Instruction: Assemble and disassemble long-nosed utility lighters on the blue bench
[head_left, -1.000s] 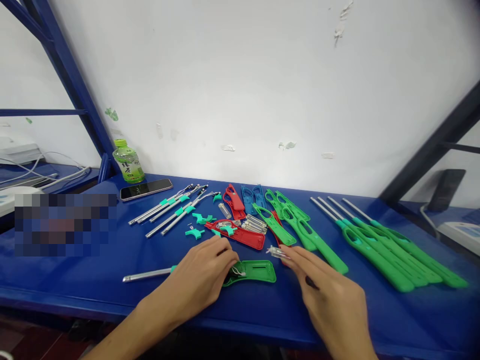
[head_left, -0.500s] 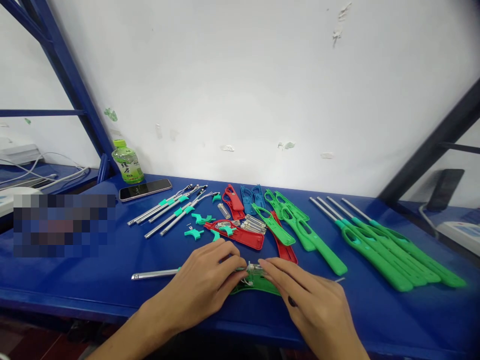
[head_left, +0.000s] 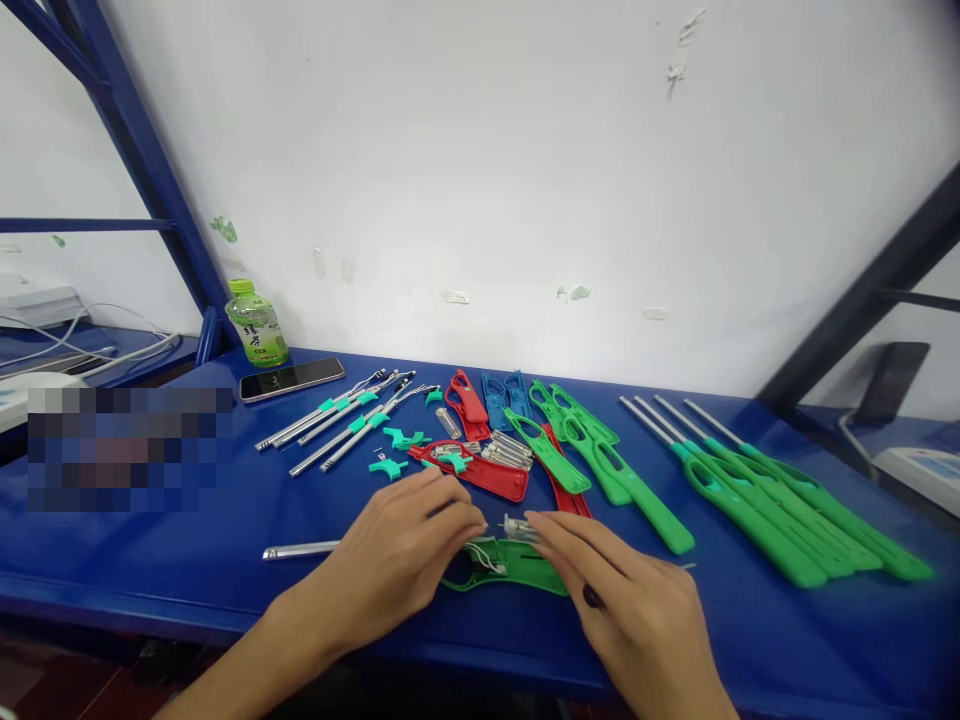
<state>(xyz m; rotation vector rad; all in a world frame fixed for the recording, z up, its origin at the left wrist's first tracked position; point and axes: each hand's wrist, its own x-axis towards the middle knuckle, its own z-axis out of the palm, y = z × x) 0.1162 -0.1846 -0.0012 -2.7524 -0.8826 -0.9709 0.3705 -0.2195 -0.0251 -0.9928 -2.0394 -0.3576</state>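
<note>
A clear plastic lighter fuel tank (head_left: 519, 528) with a pale valve end is pinched in my right hand (head_left: 628, 590), just above a green lighter handle half (head_left: 529, 566). Thin white wires (head_left: 486, 557) show inside that half, close to my left hand (head_left: 409, 545). The left thumb and fingers are pressed together over the handle's loop end; what they hold, if anything, is hidden. Out to the left from under this hand runs a silver lighter tube (head_left: 300, 550). A small gap separates the left fingertips from the tank.
Behind my hands lie red handle halves (head_left: 502, 480), several clear tanks (head_left: 508, 449), teal triggers (head_left: 387, 467), blue halves (head_left: 495, 400) and green halves (head_left: 600, 460). Wired tubes (head_left: 345, 415), a phone (head_left: 292, 379) and a bottle (head_left: 256, 325) are left; green lighters (head_left: 772, 510) lie right.
The tank in my right hand has moved slightly up and right, away from the left fingertips. My left hand has shifted a little left, and more of the green half and its wires shows.
</note>
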